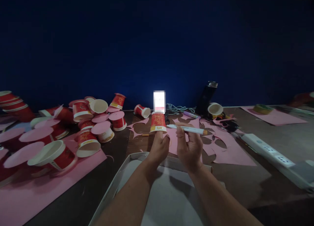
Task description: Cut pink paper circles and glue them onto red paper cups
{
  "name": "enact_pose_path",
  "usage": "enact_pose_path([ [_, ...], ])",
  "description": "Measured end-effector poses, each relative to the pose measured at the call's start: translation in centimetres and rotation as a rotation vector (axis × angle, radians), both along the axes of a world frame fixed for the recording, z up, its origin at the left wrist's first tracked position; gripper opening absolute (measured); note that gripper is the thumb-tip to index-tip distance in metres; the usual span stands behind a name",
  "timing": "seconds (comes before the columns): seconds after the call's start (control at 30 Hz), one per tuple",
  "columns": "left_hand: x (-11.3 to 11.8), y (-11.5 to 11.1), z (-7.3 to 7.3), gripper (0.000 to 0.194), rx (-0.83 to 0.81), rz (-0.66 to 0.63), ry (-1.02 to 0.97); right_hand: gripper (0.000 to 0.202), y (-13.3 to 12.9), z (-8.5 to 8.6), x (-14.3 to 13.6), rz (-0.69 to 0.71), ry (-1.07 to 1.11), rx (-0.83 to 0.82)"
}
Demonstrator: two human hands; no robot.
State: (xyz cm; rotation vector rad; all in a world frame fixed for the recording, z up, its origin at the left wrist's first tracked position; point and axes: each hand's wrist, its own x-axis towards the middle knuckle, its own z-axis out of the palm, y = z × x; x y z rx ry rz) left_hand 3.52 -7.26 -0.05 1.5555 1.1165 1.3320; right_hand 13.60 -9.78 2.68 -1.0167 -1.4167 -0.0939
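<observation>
An upside-down red paper cup (157,122) with gold print sits on my left hand (158,149), whose fingers go up into its mouth and are mostly hidden. The thumb shows just below the white rim. My right hand (190,149) is closed round a white marker (192,129) with an orange end to the right. The marker lies almost level, its tip pointing left near the cup's right side. Behind the cup stands a bright, pixelated screen (159,100).
Many red cups, several with pink paper discs (34,134), crowd the left. Cut pink paper (233,152), a black bottle (205,96) and a power strip (270,150) are on the right. A shallow white box (162,203) lies under my forearms.
</observation>
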Motion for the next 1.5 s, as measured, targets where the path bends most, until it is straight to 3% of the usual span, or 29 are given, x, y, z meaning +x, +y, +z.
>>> enact_pose_path([
  [0.1,-0.21,-0.09,0.08,0.023,0.017,0.012,0.070,0.014,0.01,-0.04,0.06,0.016,-0.004,-0.019],
  [0.3,0.01,0.12,-0.44,0.032,0.121,-0.053,0.000,0.012,0.33,-0.44,-0.10,0.039,-0.032,-0.056],
  [1.07,-0.06,-0.36,-0.32,0.026,-0.063,-0.057,-0.110,0.012,0.65,-0.61,0.12,-0.067,-0.095,-0.046],
  [1.5,-0.10,0.14,-0.24,0.047,-0.026,-0.147,-0.261,0.014,-0.02,-0.08,-0.07,-0.040,-0.020,0.008],
])
